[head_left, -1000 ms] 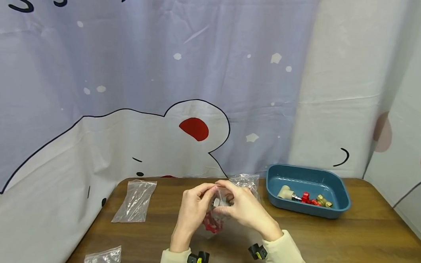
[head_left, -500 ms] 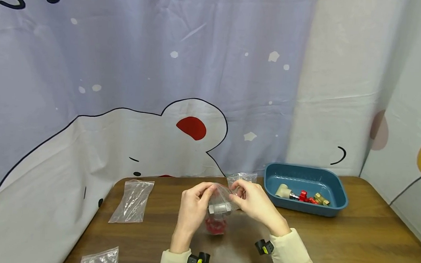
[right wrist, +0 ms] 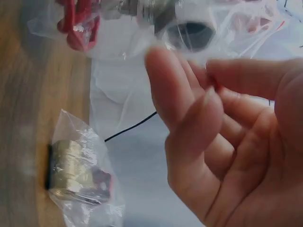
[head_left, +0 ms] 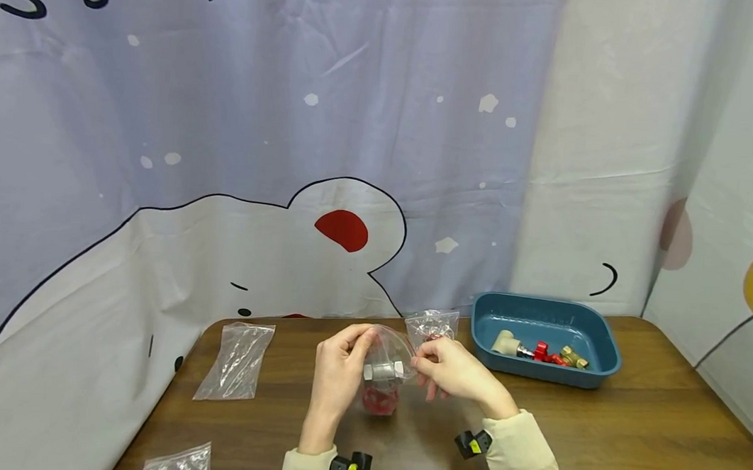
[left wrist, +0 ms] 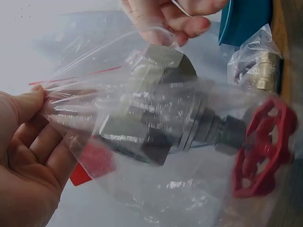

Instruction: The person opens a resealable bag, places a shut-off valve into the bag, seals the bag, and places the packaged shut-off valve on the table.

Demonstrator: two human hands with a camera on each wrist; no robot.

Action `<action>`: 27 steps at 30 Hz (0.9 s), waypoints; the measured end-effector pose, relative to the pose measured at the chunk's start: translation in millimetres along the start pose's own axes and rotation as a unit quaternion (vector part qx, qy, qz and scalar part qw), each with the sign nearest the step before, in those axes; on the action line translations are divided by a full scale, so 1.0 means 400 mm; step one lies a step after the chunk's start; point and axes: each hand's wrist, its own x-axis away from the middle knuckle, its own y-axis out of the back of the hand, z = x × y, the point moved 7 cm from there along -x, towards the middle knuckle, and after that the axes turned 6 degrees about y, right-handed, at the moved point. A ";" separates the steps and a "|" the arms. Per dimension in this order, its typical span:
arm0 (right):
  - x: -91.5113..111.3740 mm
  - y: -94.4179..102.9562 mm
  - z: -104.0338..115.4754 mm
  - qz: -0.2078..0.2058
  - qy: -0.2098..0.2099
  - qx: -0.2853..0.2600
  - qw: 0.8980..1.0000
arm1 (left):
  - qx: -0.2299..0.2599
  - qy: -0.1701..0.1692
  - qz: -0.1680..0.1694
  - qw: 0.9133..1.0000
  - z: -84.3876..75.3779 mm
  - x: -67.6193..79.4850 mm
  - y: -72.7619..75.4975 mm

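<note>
Over the wooden table (head_left: 680,421), one bagged valve (head_left: 382,374)

Between our two hands hangs a clear bag (head_left: 388,342), the valve inside it, with its metal body (left wrist: 158,106) lying crosswise and its red handwheel (head_left: 379,401) below. Our left hand (head_left: 338,364) pinches the bag near its top, thumb against fingers; our right hand (head_left: 449,369) is at the opposite edge, fingers bent, and we cannot tell whether it grips the bag. We judge the valve to be heavy for its size, stiff and hard to damage; the bag looks thin, soft and slippery, likely to stretch or tear under that weight. For a firm hold we favour the metal body, whose hexagonal ends (left wrist: 125,127) offer flat faces, over the red handwheel, which may turn.

Just beyond our right hand, a second bag (head_left: 432,327) contains a brass piece (right wrist: 68,168) and something dark red. Off to the right, the blue tray (head_left: 526,310) carries a cream fitting (head_left: 506,342), red parts (head_left: 541,351) and a brass fitting (head_left: 574,357). To our left lie one flat bag (head_left: 235,362) and another flat bag (head_left: 179,464), partly out of view.
</note>
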 end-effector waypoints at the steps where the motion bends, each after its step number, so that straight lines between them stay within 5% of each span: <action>1: 0.000 0.002 0.003 -0.009 0.005 0.002 1.000 | 0.000 0.000 -0.002 1.000 0.001 0.000 0.001; 15: 0.033 0.098 0.041 -0.086 0.005 0.043 0.995 | 0.026 0.053 0.001 0.998 0.057 0.001 0.013; 19: 0.051 0.134 0.059 -0.117 0.001 0.081 0.990 | 0.045 0.070 0.045 0.996 0.069 0.004 -0.004; 22: 0.073 0.165 0.078 -0.130 0.001 0.111 0.985 | 0.120 0.090 0.143 0.978 0.073 0.015 -0.036; 26: 0.103 0.191 0.097 -0.115 0.011 0.120 0.986 | 0.218 0.126 0.270 0.930 0.073 0.039 -0.076; 27: 0.108 0.193 0.098 -0.106 0.013 0.119 0.987 | 0.223 0.130 0.286 0.923 0.073 0.044 -0.081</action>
